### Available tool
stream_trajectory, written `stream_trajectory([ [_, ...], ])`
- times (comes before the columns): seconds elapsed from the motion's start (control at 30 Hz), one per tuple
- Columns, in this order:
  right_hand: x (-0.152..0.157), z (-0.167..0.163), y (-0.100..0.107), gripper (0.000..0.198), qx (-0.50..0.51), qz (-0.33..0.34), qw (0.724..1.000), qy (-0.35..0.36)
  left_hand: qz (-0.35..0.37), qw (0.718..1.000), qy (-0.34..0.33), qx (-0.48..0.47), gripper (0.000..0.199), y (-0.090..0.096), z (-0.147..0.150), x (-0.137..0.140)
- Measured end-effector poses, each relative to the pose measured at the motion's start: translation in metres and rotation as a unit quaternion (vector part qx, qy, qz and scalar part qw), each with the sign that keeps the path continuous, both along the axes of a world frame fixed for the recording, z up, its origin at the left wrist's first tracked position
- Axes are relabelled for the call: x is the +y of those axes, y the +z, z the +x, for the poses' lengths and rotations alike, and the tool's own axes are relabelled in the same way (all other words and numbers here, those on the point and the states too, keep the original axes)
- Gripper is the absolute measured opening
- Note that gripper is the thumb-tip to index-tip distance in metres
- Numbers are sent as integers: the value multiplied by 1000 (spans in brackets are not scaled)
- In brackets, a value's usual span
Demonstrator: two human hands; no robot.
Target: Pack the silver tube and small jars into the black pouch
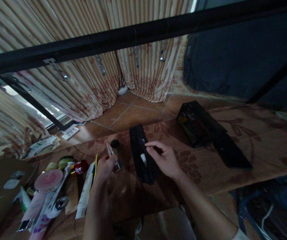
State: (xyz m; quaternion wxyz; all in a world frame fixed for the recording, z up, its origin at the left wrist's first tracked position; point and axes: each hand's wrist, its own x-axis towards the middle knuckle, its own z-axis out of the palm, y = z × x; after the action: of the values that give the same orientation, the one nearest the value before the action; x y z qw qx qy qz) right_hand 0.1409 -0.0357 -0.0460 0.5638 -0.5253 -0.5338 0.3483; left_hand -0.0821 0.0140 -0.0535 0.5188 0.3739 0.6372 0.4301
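A soft black zip pouch (143, 163) lies in the middle of the cloth-covered table, its slit partly open on something white (143, 158) inside. At the right edge of that slit, my right hand (164, 158) is closed in a pinch on the fabric. To the left of the pouch, my left hand (104, 168) is closed around a slim pinkish item (110, 148) with a pointed upper end; its exact kind is unclear. A shiny small piece (118, 165) shows beside those fingers. Just beyond them sits a round black object (114, 143).
Cosmetic tubes and jars, among them a pink round container (48, 180) and a red jar (81, 166), crowd the left side near a cardboard box (5, 186). An open black box (200, 126) stands at right. A dark metal bar (133, 36) crosses beyond the table.
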Motion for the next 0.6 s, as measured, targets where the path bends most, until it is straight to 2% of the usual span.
stream_trajectory([
  [0.13, 0, -2, 0, 19, -3, 6, 1000, -2, -31, 994, -12, -103, 12, 19, 10, -13],
  [0.3, 0, -3, 2, 18, -13, 9, 1000, -14, 34, 974, -22, -223, 26, 30, 25, -24],
  [0.43, -1, -3, 3, 18, -28, 10, 999, -20, 36, 965, -17, -259, 25, 32, 32, -27],
  [0.6, -2, -4, 1, 19, -42, 11, 999, -25, 25, 965, 13, -259, 25, 34, 36, -28],
])
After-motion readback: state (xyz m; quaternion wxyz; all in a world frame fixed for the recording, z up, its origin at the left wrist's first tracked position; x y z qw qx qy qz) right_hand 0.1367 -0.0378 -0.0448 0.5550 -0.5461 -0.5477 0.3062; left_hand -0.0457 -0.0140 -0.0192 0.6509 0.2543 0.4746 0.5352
